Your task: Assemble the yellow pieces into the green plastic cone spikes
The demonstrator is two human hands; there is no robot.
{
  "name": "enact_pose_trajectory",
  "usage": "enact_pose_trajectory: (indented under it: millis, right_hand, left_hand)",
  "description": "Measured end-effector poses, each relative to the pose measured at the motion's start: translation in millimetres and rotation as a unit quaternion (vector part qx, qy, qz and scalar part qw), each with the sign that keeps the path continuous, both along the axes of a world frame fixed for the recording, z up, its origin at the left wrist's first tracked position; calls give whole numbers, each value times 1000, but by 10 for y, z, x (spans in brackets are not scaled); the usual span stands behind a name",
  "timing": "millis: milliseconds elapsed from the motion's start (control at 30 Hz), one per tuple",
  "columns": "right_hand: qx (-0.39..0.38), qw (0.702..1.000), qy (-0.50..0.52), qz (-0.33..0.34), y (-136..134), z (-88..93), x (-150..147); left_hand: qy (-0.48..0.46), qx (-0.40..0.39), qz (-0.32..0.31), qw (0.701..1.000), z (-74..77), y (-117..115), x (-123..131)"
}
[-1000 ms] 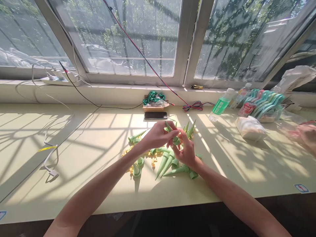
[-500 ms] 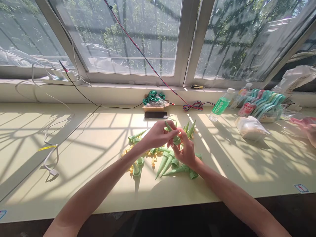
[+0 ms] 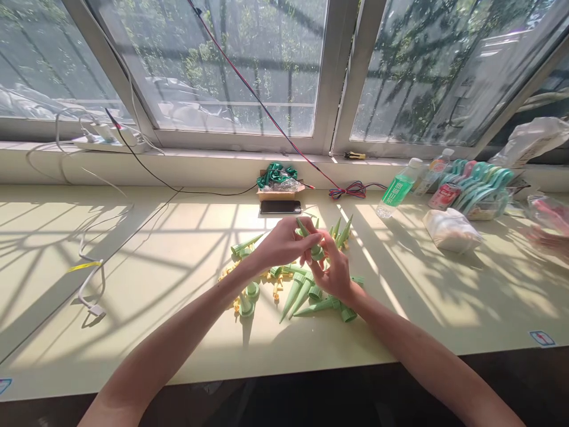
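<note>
My left hand (image 3: 284, 244) is closed round a green plastic cone spike (image 3: 310, 239), its tip pointing up and away from me. My right hand (image 3: 334, 271) pinches the spike's wide lower end from the right, fingers curled. Both hands hover over a heap of green cone spikes (image 3: 300, 290) and small yellow parts (image 3: 276, 290) lying on the pale yellow table (image 3: 169, 273). More spikes (image 3: 342, 231) stand upright just behind my hands.
A black phone (image 3: 280, 207) and a small box of dark green parts (image 3: 276, 181) lie behind the heap. Bottles (image 3: 398, 190), teal items (image 3: 482, 184) and a white bag (image 3: 451, 230) sit at the right. Another person's hand (image 3: 549, 240) shows at the right edge. White cables (image 3: 91, 279) trail at the left.
My hands and the spike have stayed almost still. The other person's hand at the far right has drawn back towards the edge and now looks blurred.
</note>
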State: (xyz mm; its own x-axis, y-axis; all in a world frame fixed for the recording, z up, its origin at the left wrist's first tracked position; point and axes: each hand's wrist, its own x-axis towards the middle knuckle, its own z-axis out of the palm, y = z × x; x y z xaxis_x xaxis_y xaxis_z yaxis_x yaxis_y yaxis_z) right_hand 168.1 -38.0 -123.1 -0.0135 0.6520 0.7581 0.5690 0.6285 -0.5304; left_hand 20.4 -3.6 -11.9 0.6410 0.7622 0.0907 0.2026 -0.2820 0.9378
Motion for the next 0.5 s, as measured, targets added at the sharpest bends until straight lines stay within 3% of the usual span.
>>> enact_pose_trajectory:
  millis: [167,500]
  right_hand:
    - [14,1000,6,-26,29,-11,41]
    - [24,1000,6,8,20,-26,7]
  left_hand:
    - [-15,2,-10,1000,6,5,9]
    - [0,3,-9,1000,-6,9,-2]
